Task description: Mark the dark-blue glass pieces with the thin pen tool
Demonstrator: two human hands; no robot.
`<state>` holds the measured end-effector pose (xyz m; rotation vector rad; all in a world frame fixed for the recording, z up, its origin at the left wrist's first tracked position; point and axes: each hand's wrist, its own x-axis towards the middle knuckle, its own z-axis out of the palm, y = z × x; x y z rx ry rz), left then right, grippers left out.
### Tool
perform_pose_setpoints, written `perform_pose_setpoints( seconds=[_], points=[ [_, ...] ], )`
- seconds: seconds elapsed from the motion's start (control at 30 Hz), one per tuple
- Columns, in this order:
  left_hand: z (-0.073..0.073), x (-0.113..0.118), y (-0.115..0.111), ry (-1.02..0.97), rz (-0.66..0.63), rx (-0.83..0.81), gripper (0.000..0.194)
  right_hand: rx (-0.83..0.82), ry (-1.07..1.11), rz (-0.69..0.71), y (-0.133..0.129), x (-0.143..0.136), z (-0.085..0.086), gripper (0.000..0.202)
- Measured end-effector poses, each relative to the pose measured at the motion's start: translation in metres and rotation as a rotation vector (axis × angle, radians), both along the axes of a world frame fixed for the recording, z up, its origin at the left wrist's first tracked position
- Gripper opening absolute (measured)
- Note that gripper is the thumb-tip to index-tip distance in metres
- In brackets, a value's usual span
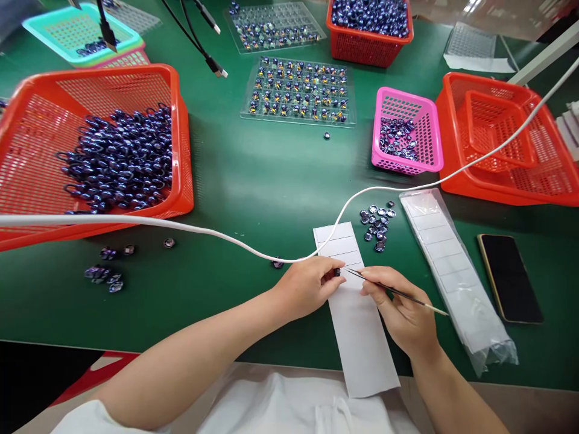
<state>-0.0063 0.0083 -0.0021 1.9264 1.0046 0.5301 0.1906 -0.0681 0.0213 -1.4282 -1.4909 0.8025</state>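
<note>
My left hand (307, 286) pinches a small dark shiny piece (337, 272) between thumb and fingers, over a white paper strip (362, 337) ruled with lines in its upper part. From the right, my right hand (400, 307) grips a thin pointed tool (398, 292) with a dark shaft and a pale rear end. The tool's tip is beside the piece; whether they touch I cannot tell. Several loose dark shiny pieces (379, 226) lie right of the strip's top. One more piece (277, 263) sits just left of my left hand.
A white cable (203, 229) crosses in front of my hands. At left stands a red basket (183, 150) of dark looped parts. Filled clear trays (298, 122), a pink basket (407, 166) and a red basket (497, 187) stand beyond. Bagged strips (456, 271) and a phone (509, 277) lie right.
</note>
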Motion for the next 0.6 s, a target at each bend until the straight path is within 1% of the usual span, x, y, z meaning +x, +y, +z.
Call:
perform_pose_setpoints(
  seconds=[0.1, 0.27, 0.43, 0.6],
  points=[
    [0.0001, -0.0002, -0.0009, 0.014, 0.007, -0.006, 0.025, 0.022, -0.007, -0.013, -0.001, -0.0012, 0.0015, 0.019],
    [0.0016, -0.0002, -0.0007, 0.015, 0.001, -0.008, 0.025, -0.056, -0.075, 0.014, 0.0008, -0.0056, 0.0033, 0.016],
    [-0.0002, 0.0003, -0.0008, -0.001, 0.002, 0.003, 0.024, -0.085, -0.138, -0.046, 0.0017, -0.0083, 0.0037, 0.012],
    [-0.0022, 0.0006, -0.0019, -0.016, 0.02, 0.01, 0.024, -0.108, -0.167, -0.076, 0.001, -0.0083, 0.0057, 0.011]
  ],
)
